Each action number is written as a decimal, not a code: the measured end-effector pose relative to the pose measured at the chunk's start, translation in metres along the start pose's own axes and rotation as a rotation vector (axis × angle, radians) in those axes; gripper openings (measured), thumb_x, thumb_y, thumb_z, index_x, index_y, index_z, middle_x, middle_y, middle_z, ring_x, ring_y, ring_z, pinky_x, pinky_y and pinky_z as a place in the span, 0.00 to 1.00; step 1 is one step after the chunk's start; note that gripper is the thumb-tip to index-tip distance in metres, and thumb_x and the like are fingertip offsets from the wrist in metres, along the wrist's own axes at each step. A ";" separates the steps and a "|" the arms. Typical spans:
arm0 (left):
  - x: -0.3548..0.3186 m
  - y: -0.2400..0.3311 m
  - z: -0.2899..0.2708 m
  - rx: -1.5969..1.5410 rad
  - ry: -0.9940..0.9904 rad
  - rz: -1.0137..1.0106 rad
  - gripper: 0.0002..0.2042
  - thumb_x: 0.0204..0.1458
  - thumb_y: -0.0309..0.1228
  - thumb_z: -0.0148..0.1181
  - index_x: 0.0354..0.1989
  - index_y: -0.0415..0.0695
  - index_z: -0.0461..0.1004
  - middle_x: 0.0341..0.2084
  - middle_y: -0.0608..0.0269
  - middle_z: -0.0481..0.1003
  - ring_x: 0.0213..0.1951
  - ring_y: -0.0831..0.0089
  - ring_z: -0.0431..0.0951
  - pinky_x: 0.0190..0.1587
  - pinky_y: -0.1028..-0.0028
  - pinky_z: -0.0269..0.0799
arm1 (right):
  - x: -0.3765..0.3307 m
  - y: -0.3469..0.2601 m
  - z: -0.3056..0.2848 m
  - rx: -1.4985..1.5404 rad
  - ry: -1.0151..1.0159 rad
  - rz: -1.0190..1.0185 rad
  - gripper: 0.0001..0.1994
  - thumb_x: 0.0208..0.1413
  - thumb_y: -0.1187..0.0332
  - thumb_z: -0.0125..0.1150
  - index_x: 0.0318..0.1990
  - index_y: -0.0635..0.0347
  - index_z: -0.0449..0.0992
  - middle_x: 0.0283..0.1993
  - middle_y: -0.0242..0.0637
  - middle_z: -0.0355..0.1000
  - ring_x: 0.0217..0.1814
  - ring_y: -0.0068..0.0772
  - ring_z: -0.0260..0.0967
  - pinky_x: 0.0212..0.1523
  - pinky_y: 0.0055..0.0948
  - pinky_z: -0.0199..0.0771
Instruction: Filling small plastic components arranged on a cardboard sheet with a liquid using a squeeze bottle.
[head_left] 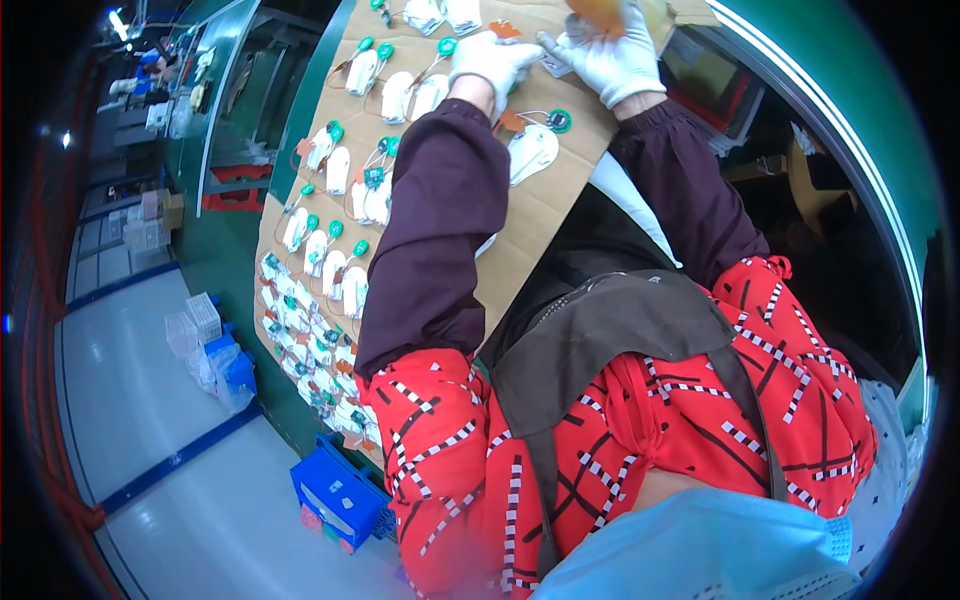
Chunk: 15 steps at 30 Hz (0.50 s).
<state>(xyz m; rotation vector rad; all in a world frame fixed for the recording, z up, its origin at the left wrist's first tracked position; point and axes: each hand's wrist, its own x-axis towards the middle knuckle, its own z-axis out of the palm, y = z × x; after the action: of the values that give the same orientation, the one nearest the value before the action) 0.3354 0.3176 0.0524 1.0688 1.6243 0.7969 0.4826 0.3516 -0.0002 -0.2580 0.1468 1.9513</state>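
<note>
My left hand [490, 62], in a white glove, hovers over the brown cardboard sheet [520, 260] with its fingers curled together. What they pinch, if anything, is hidden. My gloved right hand [615, 62] is closed round an amber, shiny, rounded thing [600, 14] cut off by the top edge; its thumb points toward my left hand. Just below the hands lies a white insole-shaped piece [533, 152] with a wired green round board [559, 121] and an orange flap [514, 121]. Another orange piece [505, 30] shows beyond my left hand.
Several rows of similar white pieces [337, 170] with green discs cover the cardboard's left side, packed densely near its lower left [310, 350]. A blue bin [340, 495] stands on the floor beside the green table. Dark shelving with red-edged trays [715, 85] lies at right.
</note>
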 end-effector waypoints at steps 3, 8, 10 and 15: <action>0.002 -0.002 0.008 0.169 0.178 -0.011 0.06 0.45 0.30 0.62 0.26 0.43 0.71 0.14 0.69 0.68 0.13 0.81 0.63 0.14 0.77 0.53 | 0.006 -0.010 -0.006 0.055 -0.225 0.066 0.15 0.54 0.52 0.55 0.43 0.50 0.72 0.38 0.28 0.72 0.35 0.31 0.65 0.47 0.47 0.65; 0.000 -0.003 0.009 0.010 0.180 -0.024 0.08 0.44 0.30 0.63 0.30 0.42 0.70 0.18 0.63 0.73 0.14 0.80 0.67 0.13 0.80 0.55 | -0.032 -0.057 0.011 -0.415 -0.353 -0.297 0.18 0.55 0.56 0.57 0.50 0.53 0.68 0.46 0.32 0.71 0.42 0.30 0.69 0.39 0.33 0.73; -0.006 -0.002 0.013 -0.120 0.183 -0.040 0.09 0.45 0.30 0.63 0.30 0.41 0.72 0.22 0.59 0.76 0.15 0.80 0.71 0.14 0.82 0.55 | -0.052 -0.065 0.024 -0.623 -0.345 -0.538 0.19 0.53 0.59 0.59 0.50 0.57 0.67 0.45 0.36 0.71 0.46 0.32 0.70 0.38 0.31 0.74; -0.002 0.002 0.019 -0.060 0.185 -0.061 0.10 0.45 0.32 0.63 0.31 0.39 0.73 0.23 0.59 0.76 0.16 0.79 0.73 0.14 0.82 0.58 | -0.063 -0.077 0.020 -0.963 -0.342 -0.710 0.25 0.44 0.74 0.67 0.51 0.62 0.65 0.46 0.35 0.70 0.46 0.27 0.69 0.47 0.30 0.72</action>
<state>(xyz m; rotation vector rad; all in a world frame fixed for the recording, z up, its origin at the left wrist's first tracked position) 0.3540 0.3163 0.0500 0.9207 1.7676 0.9209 0.5746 0.3295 0.0358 -0.5067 -1.0002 1.1933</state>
